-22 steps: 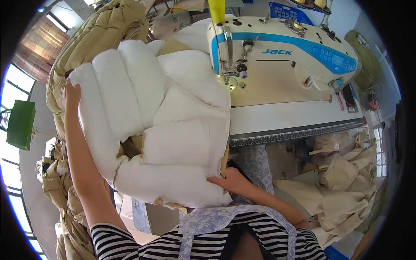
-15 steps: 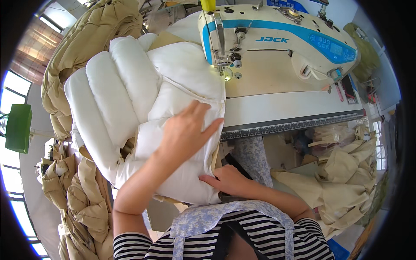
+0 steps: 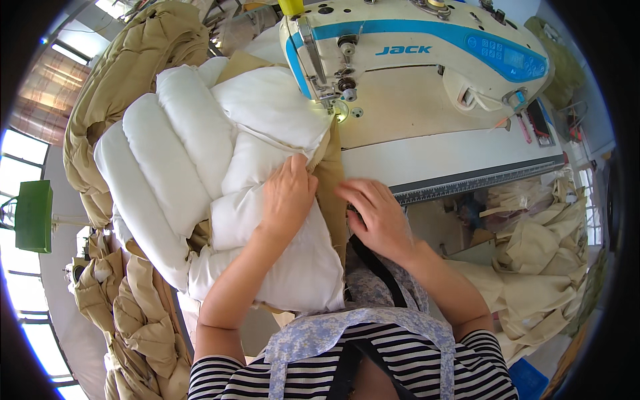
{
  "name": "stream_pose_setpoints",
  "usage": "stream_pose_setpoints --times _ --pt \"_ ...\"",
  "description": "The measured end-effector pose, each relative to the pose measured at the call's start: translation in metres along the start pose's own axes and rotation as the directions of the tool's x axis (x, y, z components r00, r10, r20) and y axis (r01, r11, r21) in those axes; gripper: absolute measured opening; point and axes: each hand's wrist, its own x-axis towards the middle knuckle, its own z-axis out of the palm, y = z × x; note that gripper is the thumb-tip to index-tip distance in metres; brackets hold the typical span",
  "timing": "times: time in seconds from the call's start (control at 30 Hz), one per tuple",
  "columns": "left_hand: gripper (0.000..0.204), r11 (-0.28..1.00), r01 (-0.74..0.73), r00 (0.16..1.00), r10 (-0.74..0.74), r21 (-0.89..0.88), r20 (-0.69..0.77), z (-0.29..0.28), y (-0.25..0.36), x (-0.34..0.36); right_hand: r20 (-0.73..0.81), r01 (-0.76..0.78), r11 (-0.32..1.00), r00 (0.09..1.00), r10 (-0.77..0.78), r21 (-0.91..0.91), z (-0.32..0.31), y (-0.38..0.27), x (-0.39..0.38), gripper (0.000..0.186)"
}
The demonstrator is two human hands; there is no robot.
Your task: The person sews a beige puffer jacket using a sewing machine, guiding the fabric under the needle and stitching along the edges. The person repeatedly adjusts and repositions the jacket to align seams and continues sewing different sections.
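Observation:
A puffy white quilted garment piece [image 3: 267, 220] lies over the left of the sewing table, its upper edge at the needle of a white and blue sewing machine [image 3: 407, 47]. My left hand [image 3: 288, 200] is closed, fingertips pinching the right edge of the white padding. That edge is folded back, baring a strip of khaki fabric [image 3: 331, 180] beneath. Just right of the strip, my right hand [image 3: 379, 217] has its fingers loosely bent and spread from the thumb, nothing visible in it. Whether its fingertips touch the khaki edge I cannot tell.
A ruler strip [image 3: 467, 187] runs along the table's front edge. Khaki padded garments [image 3: 140, 80] are heaped at the far left, with more [image 3: 140, 313] at the near left. Beige fabric pieces [image 3: 533, 267] pile up at the right. A green box-shaped object [image 3: 33, 217] stands far left.
My left hand has gone from lying flat on the padding to pinching its edge. My right hand has left the lower corner and moved up and right. The khaki layer now shows along the edge.

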Motion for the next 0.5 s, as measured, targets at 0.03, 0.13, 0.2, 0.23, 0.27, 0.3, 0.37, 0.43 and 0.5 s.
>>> stream_pose_setpoints --times 0.03,0.13,0.2,0.23,0.27,0.3,0.37,0.43,0.5 --pt "0.011 0.998 0.053 0.999 -0.052 -0.033 0.014 -0.002 -0.002 0.003 0.029 0.101 0.993 0.995 -0.099 -0.066 0.003 0.010 0.005 0.045" --pt "0.018 0.978 0.158 0.986 -0.149 -0.133 0.079 -0.010 -0.002 0.017 0.143 0.283 0.952 0.953 -0.266 -0.115 0.019 0.030 0.014 0.058" --pt "0.022 0.963 0.141 0.988 -0.121 -0.228 0.097 -0.017 0.003 0.026 0.182 0.333 0.933 0.934 -0.307 -0.134 0.030 0.036 0.019 0.064" --pt "0.022 0.979 0.129 0.988 -0.113 -0.159 0.104 -0.020 0.006 0.031 0.207 0.365 0.922 0.919 -0.334 -0.133 0.033 0.038 0.021 0.068" --pt "0.023 0.991 0.063 0.994 -0.052 -0.118 0.095 -0.024 0.008 0.036 0.220 0.351 0.930 0.921 -0.321 -0.112 0.035 0.039 0.023 0.067" --pt "0.023 0.997 0.020 0.994 -0.012 -0.071 0.108 -0.027 0.010 0.041 0.232 0.337 0.937 0.922 -0.309 -0.091 0.034 0.040 0.025 0.066" --pt "0.018 0.997 -0.071 0.995 0.072 -0.007 0.067 -0.030 0.012 0.048 0.207 0.285 0.955 0.942 -0.265 -0.076 0.027 0.040 0.028 0.060" --pt "0.013 0.992 -0.125 0.991 0.124 0.026 0.049 -0.030 0.013 0.052 0.125 0.239 0.964 0.966 -0.225 -0.113 0.015 0.040 0.026 0.051" --pt "0.008 0.987 -0.157 0.987 0.156 0.030 0.031 -0.029 0.013 0.052 0.170 0.251 0.960 0.958 -0.229 -0.123 0.007 0.043 0.027 0.048"
